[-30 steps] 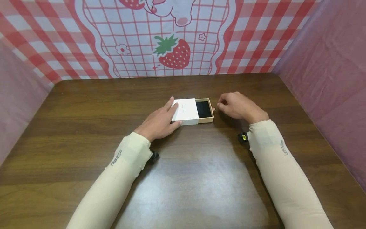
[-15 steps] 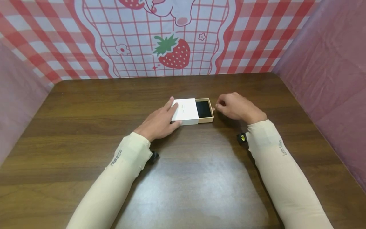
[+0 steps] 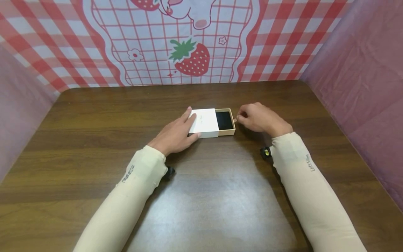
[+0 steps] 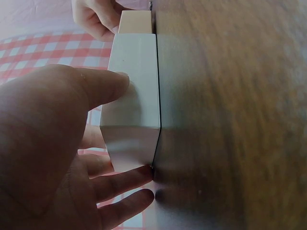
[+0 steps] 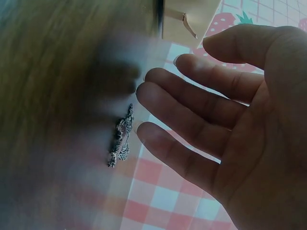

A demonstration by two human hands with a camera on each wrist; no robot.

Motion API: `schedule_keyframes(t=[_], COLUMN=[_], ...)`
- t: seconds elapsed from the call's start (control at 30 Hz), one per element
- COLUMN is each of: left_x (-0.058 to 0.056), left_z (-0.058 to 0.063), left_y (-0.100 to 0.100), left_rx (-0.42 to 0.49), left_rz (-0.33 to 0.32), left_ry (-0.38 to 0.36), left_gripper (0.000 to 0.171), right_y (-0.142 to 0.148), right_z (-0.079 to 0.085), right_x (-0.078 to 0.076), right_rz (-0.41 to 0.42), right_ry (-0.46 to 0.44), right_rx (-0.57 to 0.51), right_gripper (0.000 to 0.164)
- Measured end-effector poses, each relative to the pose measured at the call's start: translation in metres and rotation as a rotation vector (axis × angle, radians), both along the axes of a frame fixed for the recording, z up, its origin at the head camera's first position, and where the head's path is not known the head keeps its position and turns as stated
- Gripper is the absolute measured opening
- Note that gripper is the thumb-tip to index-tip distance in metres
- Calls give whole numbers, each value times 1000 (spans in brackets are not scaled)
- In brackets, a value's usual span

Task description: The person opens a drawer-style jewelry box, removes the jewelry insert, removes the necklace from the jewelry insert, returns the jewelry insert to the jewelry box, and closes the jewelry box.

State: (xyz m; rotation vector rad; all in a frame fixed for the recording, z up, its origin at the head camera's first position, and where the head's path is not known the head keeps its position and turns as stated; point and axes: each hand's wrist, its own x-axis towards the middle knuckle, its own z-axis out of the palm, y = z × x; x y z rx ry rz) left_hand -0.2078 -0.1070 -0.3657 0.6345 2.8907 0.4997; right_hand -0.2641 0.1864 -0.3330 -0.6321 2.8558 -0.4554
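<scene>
A white sliding gift box [image 3: 204,120] lies flat on the table, its tan inner drawer [image 3: 226,132] partly pulled out to the right. Black lining [image 3: 224,120] shows inside the drawer. My left hand [image 3: 174,134] grips the sleeve's left end, thumb [image 4: 112,86] against the near side, other fingers over the top and around the end. Just right of the drawer, my right hand [image 3: 259,117] has loosely bent fingers. In the right wrist view its thumb and index tip are apart, close to the drawer's small ribbon tab [image 5: 190,26], holding nothing visible.
Beneath my right hand a silvery, ornate small piece [image 5: 122,136] lies on the table, hidden in the head view. The brown wooden table [image 3: 201,196] meets a red-and-white checked cloth [image 3: 277,42] behind and pink cloth [image 3: 362,80] at the sides.
My right hand has shifted slightly left, nearer the ribbon tab. My left hand and the box have stayed in place.
</scene>
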Motion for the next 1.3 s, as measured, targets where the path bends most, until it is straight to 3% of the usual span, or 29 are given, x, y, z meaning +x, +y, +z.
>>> schedule_keyframes(t=[1.3], left_x=[1], left_z=[0], left_y=[0], left_rx=[6], left_rz=[5], left_ry=[-9], left_gripper=[78], right_y=[-6], right_z=[-6], right_x=[1], right_rz=[33], right_ry=[46], right_rx=[31], right_gripper=[22])
